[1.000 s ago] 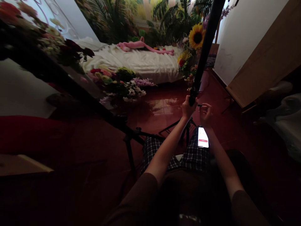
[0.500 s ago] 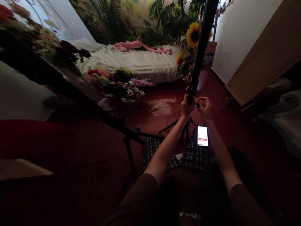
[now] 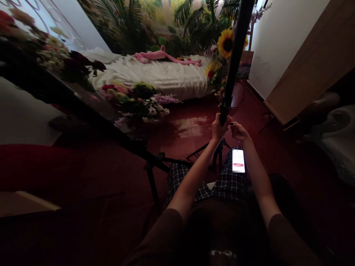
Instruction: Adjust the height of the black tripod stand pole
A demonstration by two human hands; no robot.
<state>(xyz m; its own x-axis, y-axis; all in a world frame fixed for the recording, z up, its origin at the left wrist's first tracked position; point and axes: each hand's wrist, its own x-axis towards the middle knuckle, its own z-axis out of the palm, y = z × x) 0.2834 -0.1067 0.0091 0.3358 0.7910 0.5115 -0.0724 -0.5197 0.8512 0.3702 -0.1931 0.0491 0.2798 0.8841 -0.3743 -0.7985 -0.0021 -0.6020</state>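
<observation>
My left hand (image 3: 217,128) is wrapped round the lower part of a black stand pole (image 3: 235,62), which rises up and slightly right out of view. Close by on its right, my right hand (image 3: 239,132) has its fingertips pinched on a small black knob (image 3: 231,123) at the side of the pole. The dark tripod legs (image 3: 220,150) spread below my hands, near my knees. On my right thigh lies a phone (image 3: 238,165) with a bright white screen and a red bar.
Another black pole (image 3: 91,111) slants across the left side. Beyond it, artificial flowers (image 3: 151,107) border a white-draped bench (image 3: 155,75) with a pink plush toy (image 3: 152,56). A sunflower (image 3: 226,43) stands behind the pole. Wooden boards (image 3: 296,85) lean at the right wall.
My right hand has turned at the knob: its raised, curled fingers are now lower and point toward the pole. My left hand keeps its grip. The whole view has shifted slightly.
</observation>
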